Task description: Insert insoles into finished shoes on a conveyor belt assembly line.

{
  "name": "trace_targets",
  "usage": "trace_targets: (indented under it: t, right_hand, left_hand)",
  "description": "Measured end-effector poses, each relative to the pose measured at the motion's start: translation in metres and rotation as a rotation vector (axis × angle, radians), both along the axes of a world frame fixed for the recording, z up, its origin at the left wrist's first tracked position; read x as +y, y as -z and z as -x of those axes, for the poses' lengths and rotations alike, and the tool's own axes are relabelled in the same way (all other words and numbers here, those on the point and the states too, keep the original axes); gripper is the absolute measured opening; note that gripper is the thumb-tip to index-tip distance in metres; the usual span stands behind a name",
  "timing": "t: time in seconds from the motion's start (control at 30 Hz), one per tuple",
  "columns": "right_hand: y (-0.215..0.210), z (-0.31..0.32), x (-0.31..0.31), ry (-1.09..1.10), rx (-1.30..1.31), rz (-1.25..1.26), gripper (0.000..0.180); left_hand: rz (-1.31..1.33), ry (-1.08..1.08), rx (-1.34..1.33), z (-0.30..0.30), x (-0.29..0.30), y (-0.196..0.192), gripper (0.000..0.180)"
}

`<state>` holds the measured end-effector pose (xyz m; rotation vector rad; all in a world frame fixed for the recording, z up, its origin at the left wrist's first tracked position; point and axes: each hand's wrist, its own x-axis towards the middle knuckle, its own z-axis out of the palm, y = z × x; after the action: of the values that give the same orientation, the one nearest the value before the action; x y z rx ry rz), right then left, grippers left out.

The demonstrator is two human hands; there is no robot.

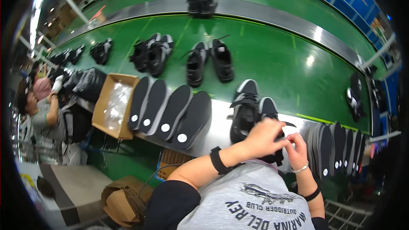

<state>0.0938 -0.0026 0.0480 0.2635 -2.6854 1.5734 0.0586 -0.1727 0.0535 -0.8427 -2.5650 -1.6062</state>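
Observation:
My left hand (263, 138) reaches across the second shoe of a black sneaker pair, its fingers bent and close to my right hand. My right hand (297, 148) has thumb and fingers pinched together beside the left fingertips; whatever lies between them is too small to make out. One black sneaker (245, 113) with a pale toe edge stands on the metal ledge to the left. Its mate (268, 107) is mostly covered by my left hand, with a dark strap end showing past the fingers.
Several dark insoles (179, 113) with white round stickers lie left, beside a cardboard box (101, 113) of clear plastic packets. More stacked insoles (326, 149) are at right. Black shoe pairs (196, 64) sit on the green belt (272, 59). A co-worker (47, 119) is at far left.

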Motion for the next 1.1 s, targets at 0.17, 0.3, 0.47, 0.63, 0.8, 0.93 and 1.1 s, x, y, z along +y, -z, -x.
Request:
trace_targets:
  t: [0.17, 0.3, 0.47, 0.63, 0.8, 0.93, 1.1]
  right_hand:
    - [-0.010, -0.005, -0.018, -0.210, 0.056, -0.036, 0.009]
    - [0.001, 0.001, -0.021, -0.141, 0.003, -0.084, 0.014]
    - [-0.005, 0.001, 0.002, -0.027, 0.033, -0.214, 0.011]
    - [0.004, 0.003, 0.087, 0.418, 0.175, -0.447, 0.010]
    - [0.017, -0.006, 0.183, 0.691, -0.132, -0.869, 0.033]
    - [0.032, -0.012, 0.205, 0.644, -0.397, -0.778, 0.046]
    - [0.025, -0.015, 0.185, 0.622, -0.319, -0.861, 0.045]
  left_hand:
    - [0.067, 0.016, -0.211, -0.014, -0.055, 0.012, 0.015]
    - [0.505, -0.782, -0.034, 0.015, -0.192, -0.026, 0.016]
    - [0.492, -1.385, -0.055, -0.022, -0.535, 0.044, 0.033]
    - [0.851, -1.390, 0.314, 0.023, -0.433, 0.018, 0.052]
    - [0.001, -0.590, -0.009, 0.020, -0.182, -0.022, 0.039]
    - [0.166, -0.114, -0.025, 0.005, -0.082, 0.009, 0.069]
    - [0.283, -0.044, -0.063, 0.003, -0.042, 0.042, 0.081]
